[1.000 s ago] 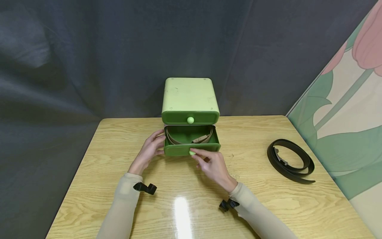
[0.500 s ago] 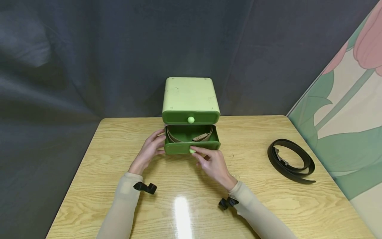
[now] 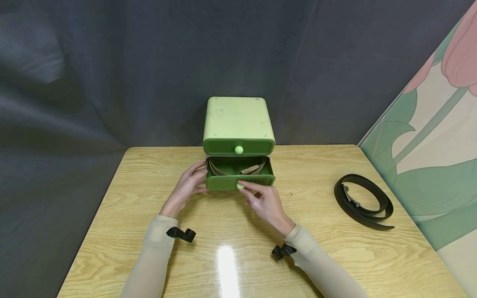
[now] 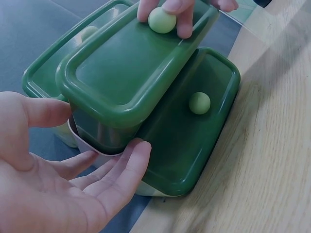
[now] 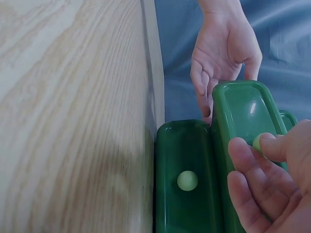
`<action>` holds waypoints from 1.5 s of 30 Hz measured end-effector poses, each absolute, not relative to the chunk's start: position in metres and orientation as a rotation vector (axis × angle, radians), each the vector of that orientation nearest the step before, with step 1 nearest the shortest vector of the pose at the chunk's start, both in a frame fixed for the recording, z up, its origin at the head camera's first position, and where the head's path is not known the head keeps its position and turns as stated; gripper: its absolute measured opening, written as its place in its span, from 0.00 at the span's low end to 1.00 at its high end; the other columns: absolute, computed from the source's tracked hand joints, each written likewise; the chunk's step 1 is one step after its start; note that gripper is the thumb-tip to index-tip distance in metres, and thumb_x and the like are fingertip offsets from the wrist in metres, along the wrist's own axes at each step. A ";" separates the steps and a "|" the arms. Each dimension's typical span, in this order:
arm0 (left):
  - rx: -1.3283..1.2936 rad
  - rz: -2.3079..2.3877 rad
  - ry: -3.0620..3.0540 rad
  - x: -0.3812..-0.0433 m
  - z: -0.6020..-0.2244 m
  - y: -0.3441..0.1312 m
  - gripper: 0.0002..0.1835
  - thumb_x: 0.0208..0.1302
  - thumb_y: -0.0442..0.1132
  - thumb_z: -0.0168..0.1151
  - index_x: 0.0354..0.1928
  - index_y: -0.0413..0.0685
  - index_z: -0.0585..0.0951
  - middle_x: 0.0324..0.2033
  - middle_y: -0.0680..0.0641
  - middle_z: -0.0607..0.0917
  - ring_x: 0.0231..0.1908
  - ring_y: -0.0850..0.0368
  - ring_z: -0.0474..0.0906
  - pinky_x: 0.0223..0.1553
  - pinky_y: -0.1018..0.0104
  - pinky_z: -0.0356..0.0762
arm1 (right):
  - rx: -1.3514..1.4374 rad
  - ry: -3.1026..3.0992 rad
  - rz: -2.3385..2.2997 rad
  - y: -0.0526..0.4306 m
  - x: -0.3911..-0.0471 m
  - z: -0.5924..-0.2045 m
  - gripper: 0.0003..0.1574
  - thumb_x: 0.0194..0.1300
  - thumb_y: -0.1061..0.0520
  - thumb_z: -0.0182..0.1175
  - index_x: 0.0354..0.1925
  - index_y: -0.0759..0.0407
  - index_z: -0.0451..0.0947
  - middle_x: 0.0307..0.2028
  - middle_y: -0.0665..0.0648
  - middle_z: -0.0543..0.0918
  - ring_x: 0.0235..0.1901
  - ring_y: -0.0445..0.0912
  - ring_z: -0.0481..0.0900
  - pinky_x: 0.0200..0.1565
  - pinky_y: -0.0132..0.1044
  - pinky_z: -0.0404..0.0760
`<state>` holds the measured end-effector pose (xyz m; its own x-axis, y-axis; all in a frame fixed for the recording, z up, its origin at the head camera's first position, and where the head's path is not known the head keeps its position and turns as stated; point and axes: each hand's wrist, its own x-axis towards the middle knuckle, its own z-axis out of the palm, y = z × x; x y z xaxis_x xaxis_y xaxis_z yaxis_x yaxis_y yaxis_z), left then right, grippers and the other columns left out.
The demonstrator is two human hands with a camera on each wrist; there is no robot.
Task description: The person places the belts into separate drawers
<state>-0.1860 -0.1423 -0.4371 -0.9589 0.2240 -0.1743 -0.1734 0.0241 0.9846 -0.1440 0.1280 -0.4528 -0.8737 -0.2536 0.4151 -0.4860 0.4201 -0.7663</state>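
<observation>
The right hand (image 3: 266,203) pinches the pale knob (image 3: 240,186) on the front of the lower drawer (image 3: 240,181), fingertips curled about it. The left hand (image 3: 186,188) lies flat against the drawer's left end, fingers straight. The drawer stands partly out of the green box (image 3: 238,124) at the table's (image 3: 149,248) middle. It looks like light, smooth plastic, stiff but slippery, so the knob and the two ends are probably the surest holds. Inside lies a coiled tan belt (image 3: 238,169), soft and light; the front wall cuts off its near loop. The upper drawer (image 3: 238,147) is shut, its contents hidden. A black belt (image 3: 363,200) lies well apart to the right.
</observation>
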 end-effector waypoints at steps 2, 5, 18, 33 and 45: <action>0.053 2.019 2.019 -0.186 -0.436 -0.142 0.32 0.86 0.44 0.45 0.85 0.45 0.55 0.76 0.34 0.68 0.70 0.37 0.75 0.53 0.65 0.83 | 0.647 -2.441 1.438 0.128 -0.145 -0.453 0.18 0.72 0.62 0.69 0.59 0.55 0.89 0.42 0.60 0.94 0.21 0.57 0.88 0.13 0.25 0.66; 0.059 2.020 2.017 -0.186 -0.437 -0.143 0.32 0.86 0.45 0.45 0.85 0.45 0.55 0.76 0.34 0.68 0.70 0.37 0.76 0.54 0.64 0.84 | 0.638 -2.449 1.442 0.127 -0.146 -0.452 0.18 0.72 0.62 0.69 0.59 0.56 0.89 0.42 0.60 0.94 0.21 0.56 0.89 0.13 0.25 0.66; 0.089 2.020 2.012 -0.186 -0.437 -0.144 0.32 0.87 0.47 0.43 0.85 0.44 0.55 0.75 0.34 0.68 0.58 0.51 0.83 0.58 0.57 0.86 | 0.630 -2.434 1.441 0.125 -0.152 -0.453 0.18 0.72 0.63 0.69 0.58 0.57 0.89 0.44 0.64 0.93 0.22 0.56 0.89 0.13 0.27 0.68; 0.107 2.022 2.004 -0.186 -0.437 -0.144 0.32 0.87 0.45 0.42 0.85 0.44 0.53 0.76 0.33 0.66 0.68 0.35 0.75 0.61 0.55 0.85 | 0.624 -2.408 1.449 0.124 -0.161 -0.454 0.17 0.73 0.62 0.68 0.58 0.56 0.89 0.43 0.63 0.94 0.21 0.57 0.88 0.13 0.28 0.69; 0.074 2.024 2.010 -0.185 -0.437 -0.144 0.32 0.87 0.48 0.43 0.85 0.46 0.56 0.72 0.35 0.70 0.60 0.46 0.80 0.60 0.56 0.86 | 0.610 -2.416 1.442 0.124 -0.165 -0.455 0.17 0.74 0.61 0.68 0.59 0.54 0.89 0.44 0.62 0.94 0.21 0.53 0.89 0.14 0.30 0.72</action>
<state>-0.1852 -0.1441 -0.4366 -0.9575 0.2370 -0.1641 -0.1657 0.0133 0.9861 -0.1648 0.1236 -0.4545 -0.8775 -0.2195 0.4264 -0.4795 0.4186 -0.7713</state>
